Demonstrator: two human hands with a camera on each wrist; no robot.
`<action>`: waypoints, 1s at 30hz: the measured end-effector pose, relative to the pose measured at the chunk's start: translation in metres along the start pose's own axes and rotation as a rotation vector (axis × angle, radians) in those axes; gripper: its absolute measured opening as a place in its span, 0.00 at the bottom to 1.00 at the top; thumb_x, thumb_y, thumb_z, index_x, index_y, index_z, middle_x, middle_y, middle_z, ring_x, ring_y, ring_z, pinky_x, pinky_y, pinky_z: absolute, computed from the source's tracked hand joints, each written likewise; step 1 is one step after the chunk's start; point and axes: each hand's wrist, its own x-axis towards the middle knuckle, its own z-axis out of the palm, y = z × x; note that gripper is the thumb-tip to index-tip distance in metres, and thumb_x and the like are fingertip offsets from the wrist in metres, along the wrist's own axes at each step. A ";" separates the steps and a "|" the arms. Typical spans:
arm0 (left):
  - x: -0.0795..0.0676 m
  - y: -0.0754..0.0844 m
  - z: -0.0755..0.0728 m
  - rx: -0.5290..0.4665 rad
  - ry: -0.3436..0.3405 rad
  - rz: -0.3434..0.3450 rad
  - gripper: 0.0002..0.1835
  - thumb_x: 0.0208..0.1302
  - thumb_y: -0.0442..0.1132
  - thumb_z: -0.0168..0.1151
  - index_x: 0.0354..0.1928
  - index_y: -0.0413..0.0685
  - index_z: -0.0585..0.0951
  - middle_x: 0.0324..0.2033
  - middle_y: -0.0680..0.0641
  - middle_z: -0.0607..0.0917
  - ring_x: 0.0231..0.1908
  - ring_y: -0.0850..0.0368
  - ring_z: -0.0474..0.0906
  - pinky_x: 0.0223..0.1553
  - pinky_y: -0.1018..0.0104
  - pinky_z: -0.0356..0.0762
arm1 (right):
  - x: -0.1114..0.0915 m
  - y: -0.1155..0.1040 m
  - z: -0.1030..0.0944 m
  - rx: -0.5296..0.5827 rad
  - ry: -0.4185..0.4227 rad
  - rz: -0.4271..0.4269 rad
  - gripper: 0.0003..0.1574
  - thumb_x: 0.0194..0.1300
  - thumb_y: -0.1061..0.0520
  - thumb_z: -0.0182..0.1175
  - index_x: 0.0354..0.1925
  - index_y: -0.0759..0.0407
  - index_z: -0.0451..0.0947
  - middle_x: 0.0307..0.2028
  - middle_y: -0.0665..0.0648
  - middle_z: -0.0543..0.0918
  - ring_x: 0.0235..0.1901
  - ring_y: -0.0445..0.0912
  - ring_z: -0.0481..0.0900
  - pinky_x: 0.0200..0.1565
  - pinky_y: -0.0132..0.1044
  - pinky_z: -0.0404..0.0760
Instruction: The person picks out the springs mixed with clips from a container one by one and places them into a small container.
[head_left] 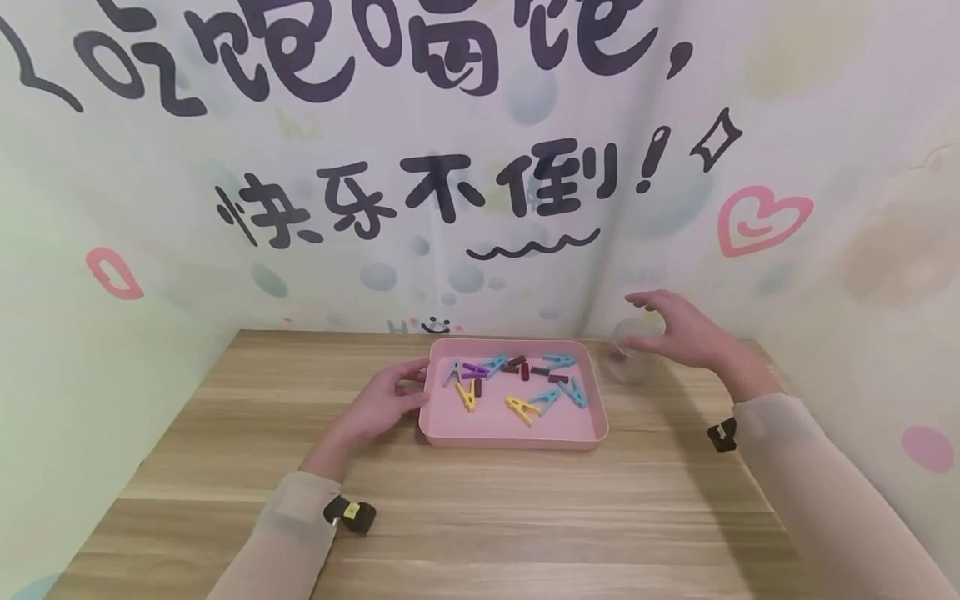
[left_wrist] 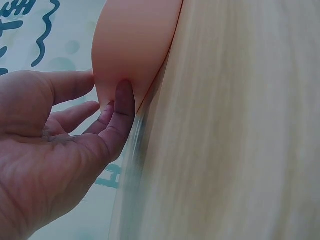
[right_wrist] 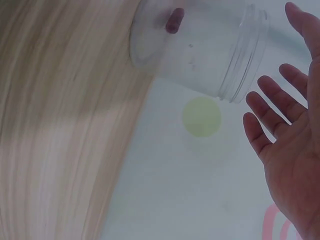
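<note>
My left hand [head_left: 386,402] is at the left end of a shallow pink tray [head_left: 510,427], its fingertips touching the outer wall in the left wrist view. Light blue clothespins [head_left: 560,361], yellow clothespins [head_left: 522,409] and a purple clothespin [head_left: 475,372] lie in the tray among small dark red pieces [head_left: 525,372] and dark ridged ones [head_left: 540,372]. Over the mouth of a clear jar [right_wrist: 200,55] hovers my right hand [head_left: 686,332], fingers spread and holding nothing. One small dark red piece [right_wrist: 174,20] shows inside the upright jar.
The wooden table [head_left: 480,517] runs back to a wall hanging [head_left: 420,275] printed with large dark characters. Pale walls close in at both sides. The jar stands just right of the tray, near the table's back edge.
</note>
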 end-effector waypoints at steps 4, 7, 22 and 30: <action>0.001 0.000 -0.001 -0.004 -0.004 0.011 0.34 0.77 0.29 0.61 0.80 0.39 0.64 0.69 0.34 0.73 0.66 0.37 0.78 0.63 0.51 0.83 | 0.003 -0.010 0.001 0.008 0.016 -0.035 0.51 0.65 0.41 0.76 0.74 0.63 0.70 0.69 0.67 0.76 0.66 0.63 0.72 0.67 0.66 0.74; 0.001 -0.001 -0.002 -0.005 -0.010 0.022 0.34 0.77 0.29 0.61 0.80 0.38 0.64 0.69 0.33 0.73 0.65 0.36 0.78 0.62 0.51 0.83 | 0.006 -0.018 0.002 0.004 0.027 -0.056 0.47 0.64 0.46 0.77 0.73 0.63 0.72 0.67 0.66 0.78 0.64 0.62 0.73 0.66 0.64 0.75; 0.001 -0.002 -0.002 -0.017 -0.020 0.039 0.33 0.77 0.28 0.60 0.80 0.36 0.63 0.69 0.32 0.73 0.65 0.35 0.78 0.63 0.51 0.83 | 0.020 -0.045 0.018 -0.006 -0.051 -0.146 0.36 0.65 0.56 0.76 0.67 0.64 0.77 0.58 0.61 0.84 0.57 0.59 0.79 0.60 0.61 0.81; 0.001 -0.003 -0.002 -0.019 -0.015 0.040 0.33 0.77 0.27 0.60 0.80 0.35 0.63 0.69 0.32 0.73 0.65 0.35 0.78 0.62 0.51 0.83 | 0.030 -0.058 0.032 -0.016 -0.112 -0.208 0.26 0.66 0.48 0.76 0.57 0.59 0.84 0.51 0.56 0.86 0.53 0.57 0.81 0.59 0.57 0.83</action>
